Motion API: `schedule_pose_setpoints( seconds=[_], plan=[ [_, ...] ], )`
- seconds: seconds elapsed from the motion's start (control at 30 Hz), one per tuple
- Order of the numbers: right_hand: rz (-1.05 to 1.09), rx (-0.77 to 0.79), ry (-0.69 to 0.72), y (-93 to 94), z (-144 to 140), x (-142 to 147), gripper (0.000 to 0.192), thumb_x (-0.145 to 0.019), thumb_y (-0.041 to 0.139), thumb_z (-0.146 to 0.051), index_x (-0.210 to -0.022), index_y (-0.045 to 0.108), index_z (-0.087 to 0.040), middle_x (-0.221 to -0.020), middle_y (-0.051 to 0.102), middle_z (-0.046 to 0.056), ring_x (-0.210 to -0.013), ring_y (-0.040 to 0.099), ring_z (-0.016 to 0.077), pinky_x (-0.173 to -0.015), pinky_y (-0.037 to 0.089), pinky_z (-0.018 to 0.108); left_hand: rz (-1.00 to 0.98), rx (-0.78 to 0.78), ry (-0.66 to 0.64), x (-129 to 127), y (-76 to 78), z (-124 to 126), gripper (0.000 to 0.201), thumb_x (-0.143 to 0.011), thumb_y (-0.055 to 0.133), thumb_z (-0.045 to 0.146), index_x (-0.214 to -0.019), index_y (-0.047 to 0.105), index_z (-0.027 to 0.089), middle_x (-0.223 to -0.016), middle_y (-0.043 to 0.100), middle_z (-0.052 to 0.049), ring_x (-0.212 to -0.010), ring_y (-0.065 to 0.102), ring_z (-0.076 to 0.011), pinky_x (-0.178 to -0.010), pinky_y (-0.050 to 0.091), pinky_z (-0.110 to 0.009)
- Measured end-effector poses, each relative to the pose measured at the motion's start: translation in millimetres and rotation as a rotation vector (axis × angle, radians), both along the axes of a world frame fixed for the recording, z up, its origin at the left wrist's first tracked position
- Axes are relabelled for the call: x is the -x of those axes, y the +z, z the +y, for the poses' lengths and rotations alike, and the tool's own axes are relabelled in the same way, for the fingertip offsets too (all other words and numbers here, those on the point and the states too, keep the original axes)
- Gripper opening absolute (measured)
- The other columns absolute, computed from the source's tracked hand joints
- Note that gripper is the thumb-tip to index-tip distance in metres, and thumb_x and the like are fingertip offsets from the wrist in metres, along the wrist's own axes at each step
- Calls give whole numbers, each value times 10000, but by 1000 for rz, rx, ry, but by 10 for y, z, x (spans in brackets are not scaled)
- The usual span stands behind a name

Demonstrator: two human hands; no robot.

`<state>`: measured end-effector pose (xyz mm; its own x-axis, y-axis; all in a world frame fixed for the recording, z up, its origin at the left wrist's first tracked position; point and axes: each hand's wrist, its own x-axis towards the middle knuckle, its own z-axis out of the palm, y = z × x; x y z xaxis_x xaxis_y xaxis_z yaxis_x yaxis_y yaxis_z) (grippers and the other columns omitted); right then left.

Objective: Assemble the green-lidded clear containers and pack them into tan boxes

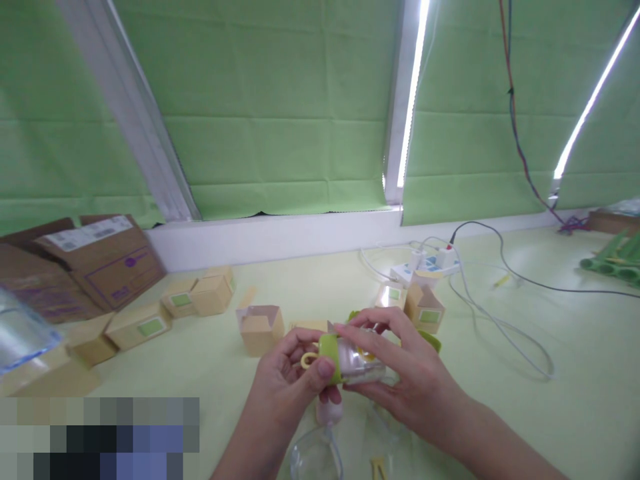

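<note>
Both hands hold a small clear bottle (357, 365) lying on its side above the table. Its green cap (329, 353) faces left and has a pale yellow loop (309, 360). My left hand (293, 377) is closed round the cap, thumb on its near side. My right hand (405, 360) wraps the clear body from above and partly covers it. A green part (431, 340) shows behind my right hand. Just below the hands are a small whitish piece (329, 411) and a clear plastic item (314, 457). A yellow forked piece (379, 468) lies nearer the front.
An open small carton (263, 330) stands behind my left hand. Another open carton (425, 308) is behind my right hand, near a power strip (400, 272) with cables. Several small cartons (140, 327) line the left. A large cardboard box (110, 260) sits beyond them.
</note>
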<state>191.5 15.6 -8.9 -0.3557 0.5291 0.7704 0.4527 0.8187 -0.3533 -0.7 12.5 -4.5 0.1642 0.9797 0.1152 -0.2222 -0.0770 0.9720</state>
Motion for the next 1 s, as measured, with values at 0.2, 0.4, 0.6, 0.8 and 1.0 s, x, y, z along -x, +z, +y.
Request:
schedule_pose_setpoints(
  seconds=[0.2,0.4,0.6,0.8,1.0],
  plan=[
    [-12,-23,20,23,-18,22,553,-909,705,-211,-1421,507,-280,-1182,586,102,-1102,581,263,-928,554,411,23,-14,-87,18,1,24,564,-596,879,564,-953,702,165,-629,700,8,-479,628,-136,-486,497,-230],
    [8,-21,8,-7,-2,-3,511,-935,674,-261,-1421,515,-270,-1213,628,117,-1131,638,265,-962,579,402,43,-6,-51,41,-13,32,464,-661,877,471,-975,760,150,-558,704,-9,-485,631,-146,-499,502,-230],
    [7,-15,38,-61,3,2,579,-910,707,-233,-1451,501,-241,-1338,650,116,-1208,641,249,-1042,556,371,108,-34,31,-7,15,-24,321,-666,885,394,-894,817,178,-553,682,-2,-493,611,-134,-508,496,-214],
    [-10,-29,35,-96,-8,40,644,-913,692,-186,-1500,434,-242,-1367,648,118,-1220,642,254,-1040,559,395,213,-83,39,-29,129,-55,292,-616,892,446,-732,810,190,-544,643,3,-477,593,-150,-488,487,-221],
    [15,-90,-7,-82,48,67,584,-936,665,-215,-1480,453,-233,-1324,672,123,-1189,655,249,-1030,562,381,414,-263,141,-25,-55,-35,251,-815,735,449,-977,806,272,-705,714,-30,-665,663,-209,-650,530,-247]
  ],
)
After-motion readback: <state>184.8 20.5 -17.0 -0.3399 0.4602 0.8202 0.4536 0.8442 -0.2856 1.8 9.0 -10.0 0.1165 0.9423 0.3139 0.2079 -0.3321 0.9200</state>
